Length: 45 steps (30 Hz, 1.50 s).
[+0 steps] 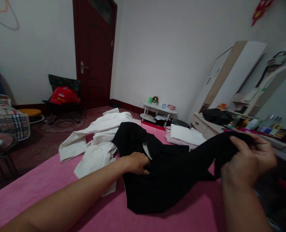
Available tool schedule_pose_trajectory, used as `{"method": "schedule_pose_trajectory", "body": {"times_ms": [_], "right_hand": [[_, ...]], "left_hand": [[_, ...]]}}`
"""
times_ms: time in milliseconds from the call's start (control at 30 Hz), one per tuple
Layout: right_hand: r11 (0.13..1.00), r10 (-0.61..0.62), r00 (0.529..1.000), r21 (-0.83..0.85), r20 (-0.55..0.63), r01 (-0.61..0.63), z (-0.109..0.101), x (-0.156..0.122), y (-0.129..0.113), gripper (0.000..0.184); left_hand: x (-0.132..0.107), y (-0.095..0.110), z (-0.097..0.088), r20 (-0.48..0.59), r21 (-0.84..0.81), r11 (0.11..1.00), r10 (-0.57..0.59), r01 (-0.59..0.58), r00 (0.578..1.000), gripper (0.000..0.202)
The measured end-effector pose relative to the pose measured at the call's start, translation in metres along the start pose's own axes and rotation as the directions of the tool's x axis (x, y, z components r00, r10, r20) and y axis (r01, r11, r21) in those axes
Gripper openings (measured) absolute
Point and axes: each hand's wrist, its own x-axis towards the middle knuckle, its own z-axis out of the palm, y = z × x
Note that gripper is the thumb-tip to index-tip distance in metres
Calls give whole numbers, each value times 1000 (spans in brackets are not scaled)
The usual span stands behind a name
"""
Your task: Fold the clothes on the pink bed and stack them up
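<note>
A black long-sleeved garment (157, 190) lies spread over the pink bedcover (201, 206). At its middle, beside a light-edged opening, my left hand (138, 162) is closed with curled fingers on the cloth. To the right, my right hand (250, 158) pinches the end of a sleeve and holds it raised off the bed, so the sleeve stretches up from the body of the garment. Rumpled white clothes (97, 148) lie against the garment's left side, partly under it.
Folded white clothes (186, 134) sit at the bed's far right. Beyond the bed are a low white table (159, 109), a dark red door (94, 54) and a folding chair with a red bag (64, 95). A cluttered dresser with a black bag (217, 116) stands at right.
</note>
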Motion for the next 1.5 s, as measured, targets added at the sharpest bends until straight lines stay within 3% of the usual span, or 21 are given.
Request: {"method": "schedule_pose_trajectory", "body": {"times_ms": [100,200,267,333,367,400,500,533,567,633,667,700,767,833,933,1033,1100,1200,1300,1367,1500], "right_hand": [[993,-96,992,-62,86,102,-2,-1,-1,33],[907,-54,952,-383,302,173,-13,2,18,29],[709,122,837,-637,533,302,-25,6,39,28],[531,335,659,-713,674,458,-35,7,59,27],[498,395,585,-700,708,511,-37,6,66,26],[500,411,543,-679,732,537,-38,3,69,25],[619,405,513,-640,757,455,-27,-17,61,25],[683,447,452,-621,772,384,-21,-28,54,25],[744,500,340,-596,796,302,-15,-40,45,26],[833,531,37,-529,847,162,-5,-67,30,25],[863,501,-82,-489,862,130,-1,-79,25,25],[883,467,-152,-451,871,128,1,-90,22,25],[892,442,-172,-410,880,191,2,-106,25,27],[850,491,-158,-432,857,301,-2,-110,36,27],[669,671,-126,-523,731,528,-13,-101,57,24],[515,780,-92,-552,619,656,-24,-90,71,16],[596,750,-164,-547,641,588,-29,-89,73,22],[777,627,-323,-540,709,323,-31,-97,69,28],[822,561,-385,-548,733,153,-29,-106,64,27],[838,541,-337,-528,771,138,-27,-107,65,29],[848,524,-153,-495,838,190,-30,-92,75,37]], "left_hand": [[-6,0,-12,64,-116,989,103,-95,993,20],[-14,-5,-32,53,-333,930,181,-154,982,12],[-20,-8,-45,-34,-425,890,165,-164,986,5],[-25,-11,-56,-201,-462,862,126,-208,971,7],[-28,-11,-61,-290,-479,845,103,-238,952,8],[-30,-11,-65,-364,-502,822,79,-267,928,10],[-35,-5,-74,-450,-609,720,33,-333,893,20],[-37,-2,-76,-456,-646,676,31,-354,890,23],[-38,1,-78,-467,-674,633,34,-381,883,25],[-39,7,-81,-513,-702,563,23,-435,858,27],[-39,9,-82,-544,-700,550,4,-456,839,26],[-40,10,-83,-569,-690,554,-17,-466,822,26],[-39,9,-82,-568,-674,592,-33,-441,822,24],[-37,3,-77,-461,-650,676,14,-348,887,23],[-31,-4,-61,-206,-459,874,71,-160,976,28],[-21,1,-39,-84,-181,982,31,-46,996,53],[-13,9,-24,-53,-43,999,4,-7,999,57],[-4,21,-10,-54,106,994,-30,36,998,32],[-5,29,-11,-95,141,990,6,7,995,20],[-12,32,-22,-101,91,994,71,-62,992,15],[-38,32,-63,-193,-192,956,187,-224,963,9]]}}
